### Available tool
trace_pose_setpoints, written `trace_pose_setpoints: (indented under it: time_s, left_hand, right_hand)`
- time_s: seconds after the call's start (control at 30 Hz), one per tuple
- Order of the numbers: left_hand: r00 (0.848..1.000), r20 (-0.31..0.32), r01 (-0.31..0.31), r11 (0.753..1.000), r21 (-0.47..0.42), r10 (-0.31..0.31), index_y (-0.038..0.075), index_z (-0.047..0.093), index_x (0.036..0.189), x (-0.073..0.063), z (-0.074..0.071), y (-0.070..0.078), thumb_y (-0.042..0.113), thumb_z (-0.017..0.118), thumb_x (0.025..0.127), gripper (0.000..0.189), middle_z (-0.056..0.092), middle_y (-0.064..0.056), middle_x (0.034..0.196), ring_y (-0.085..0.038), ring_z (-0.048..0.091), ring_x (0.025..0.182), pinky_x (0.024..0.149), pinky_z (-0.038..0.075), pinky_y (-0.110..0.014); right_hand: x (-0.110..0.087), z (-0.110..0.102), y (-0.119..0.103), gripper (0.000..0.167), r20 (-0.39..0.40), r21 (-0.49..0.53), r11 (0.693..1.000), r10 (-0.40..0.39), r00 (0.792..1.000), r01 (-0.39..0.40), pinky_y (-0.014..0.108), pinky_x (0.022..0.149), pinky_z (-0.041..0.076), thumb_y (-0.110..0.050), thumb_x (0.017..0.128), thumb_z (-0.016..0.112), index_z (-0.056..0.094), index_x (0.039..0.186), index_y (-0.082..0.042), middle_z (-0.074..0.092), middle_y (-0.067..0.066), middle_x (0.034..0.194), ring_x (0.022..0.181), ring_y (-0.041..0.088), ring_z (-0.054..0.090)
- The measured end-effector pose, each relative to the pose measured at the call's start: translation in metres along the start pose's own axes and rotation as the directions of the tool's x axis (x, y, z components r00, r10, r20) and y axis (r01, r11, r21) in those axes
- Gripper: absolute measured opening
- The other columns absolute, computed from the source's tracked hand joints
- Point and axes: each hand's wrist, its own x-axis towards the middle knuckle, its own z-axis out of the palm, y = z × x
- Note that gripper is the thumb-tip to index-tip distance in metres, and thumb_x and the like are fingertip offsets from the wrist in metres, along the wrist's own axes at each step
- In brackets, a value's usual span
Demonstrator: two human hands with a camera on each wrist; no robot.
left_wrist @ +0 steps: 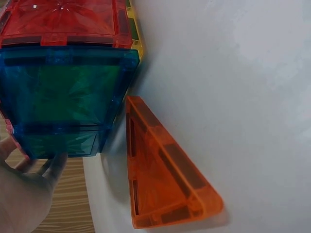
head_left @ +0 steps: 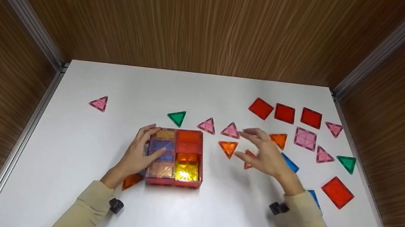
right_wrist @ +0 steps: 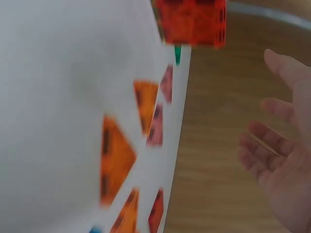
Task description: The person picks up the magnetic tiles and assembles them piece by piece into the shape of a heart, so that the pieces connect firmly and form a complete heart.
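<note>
A box built of translucent magnetic tiles (head_left: pixel 190 140) stands on the white table, with red, orange, blue and yellow showing through its top. In the left wrist view, one side wall (left_wrist: pixel 68 92) looks blue-green. My left hand (head_left: pixel 137 156) holds the box at its left side, thumb over the top and fingers at the far left corner. My right hand (head_left: pixel 266 154) hovers right of the box, thumb and fingers spread, nothing between them. Below it lie an orange triangle tile (head_left: pixel 228 148) and a pink triangle tile (head_left: pixel 231 130).
An orange triangle (head_left: pixel 132 181) lies by my left wrist. Behind the box are a green triangle (head_left: pixel 177 118) and a pink triangle (head_left: pixel 207 125); another pink triangle (head_left: pixel 99 103) sits far left. Several red squares (head_left: pixel 285 113) and other tiles spread rightward. Wood-grain panels (head_left: pixel 207 23) enclose the table.
</note>
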Motion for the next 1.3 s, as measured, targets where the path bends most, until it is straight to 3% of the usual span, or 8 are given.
trace_pose_setpoints:
  time_s: [0.17,0.37,0.53,0.67,0.9,1.07,1.2,1.3]
  left_hand:
    - [1.000,-0.001,0.008,1.000,-0.001,-0.008,0.013,0.045,0.158,0.001,0.001,-0.001,0.033,0.077,0.097,0.072,0.031,-0.013,0.169,-0.039,0.041,0.153,0.122,0.041,-0.060]
    - [1.000,0.002,0.008,1.000,0.000,-0.008,0.013,0.045,0.158,0.001,0.001,0.000,0.033,0.077,0.097,0.072,0.031,-0.013,0.169,-0.040,0.039,0.154,0.122,0.040,-0.061]
    - [1.000,0.006,0.005,1.000,0.001,-0.005,0.013,0.045,0.157,0.001,0.001,-0.001,0.034,0.076,0.098,0.070,0.030,-0.013,0.169,-0.042,0.037,0.155,0.122,0.039,-0.062]
    - [1.000,0.004,0.004,1.000,-0.001,-0.004,0.012,0.045,0.157,0.000,0.001,-0.001,0.032,0.077,0.097,0.070,0.031,-0.013,0.168,-0.041,0.039,0.154,0.122,0.040,-0.062]
    - [1.000,-0.006,-0.021,1.000,0.008,0.021,0.012,0.045,0.157,0.001,0.001,-0.001,0.031,0.077,0.097,0.071,0.032,-0.015,0.168,-0.041,0.039,0.154,0.122,0.040,-0.063]
    - [1.000,-0.007,-0.016,1.000,-0.007,0.015,0.012,0.045,0.157,0.001,0.001,-0.001,0.032,0.077,0.097,0.070,0.032,-0.014,0.168,-0.040,0.038,0.155,0.123,0.038,-0.063]
    - [1.000,-0.011,-0.016,1.000,-0.004,0.016,0.012,0.046,0.157,0.000,0.001,-0.002,0.031,0.077,0.097,0.070,0.032,-0.015,0.167,-0.041,0.039,0.154,0.122,0.040,-0.063]
    - [1.000,-0.007,-0.010,1.000,-0.002,0.010,0.012,0.045,0.157,0.000,0.001,-0.002,0.032,0.076,0.098,0.070,0.032,-0.015,0.168,-0.041,0.039,0.153,0.121,0.040,-0.063]
  right_hand:
    - [-0.047,-0.023,0.031,0.069,-0.039,-0.072,0.979,0.190,0.981,-0.192,0.062,0.104,0.056,-0.038,0.090,0.085,0.061,0.147,-0.009,0.056,0.020,0.147,0.130,0.040,0.058]
    - [-0.088,-0.038,0.065,0.085,0.070,-0.170,0.879,0.461,0.885,-0.445,0.071,0.103,0.051,-0.059,0.093,0.074,0.046,0.160,-0.016,0.044,0.024,0.158,0.139,0.049,0.048]
    - [-0.108,-0.041,0.080,0.094,0.175,-0.248,0.821,0.559,0.810,-0.513,0.073,0.101,0.051,-0.060,0.090,0.076,0.040,0.163,-0.013,0.040,0.028,0.160,0.140,0.054,0.045]
    - [-0.113,-0.040,0.085,0.087,0.210,-0.251,0.810,0.580,0.787,-0.530,0.071,0.100,0.053,-0.051,0.092,0.078,0.044,0.160,-0.009,0.042,0.029,0.157,0.138,0.054,0.046]
    - [-0.110,-0.045,0.083,0.076,0.174,-0.245,0.829,0.547,0.819,-0.502,0.068,0.099,0.056,-0.044,0.092,0.081,0.055,0.151,-0.005,0.050,0.029,0.149,0.133,0.050,0.050]
    - [-0.100,-0.052,0.064,0.066,0.118,-0.172,0.864,0.495,0.861,-0.473,0.068,0.097,0.056,-0.035,0.091,0.082,0.060,0.148,-0.008,0.050,0.025,0.151,0.137,0.047,0.046]
    - [-0.077,-0.045,0.032,0.061,0.076,-0.099,0.927,0.371,0.926,-0.363,0.065,0.096,0.058,-0.025,0.089,0.084,0.065,0.145,-0.011,0.049,0.021,0.153,0.138,0.043,0.046]
    - [-0.057,-0.031,0.007,0.058,0.039,-0.077,0.985,0.157,0.987,-0.154,0.058,0.095,0.060,-0.023,0.084,0.088,0.070,0.138,-0.011,0.055,0.021,0.147,0.131,0.039,0.053]
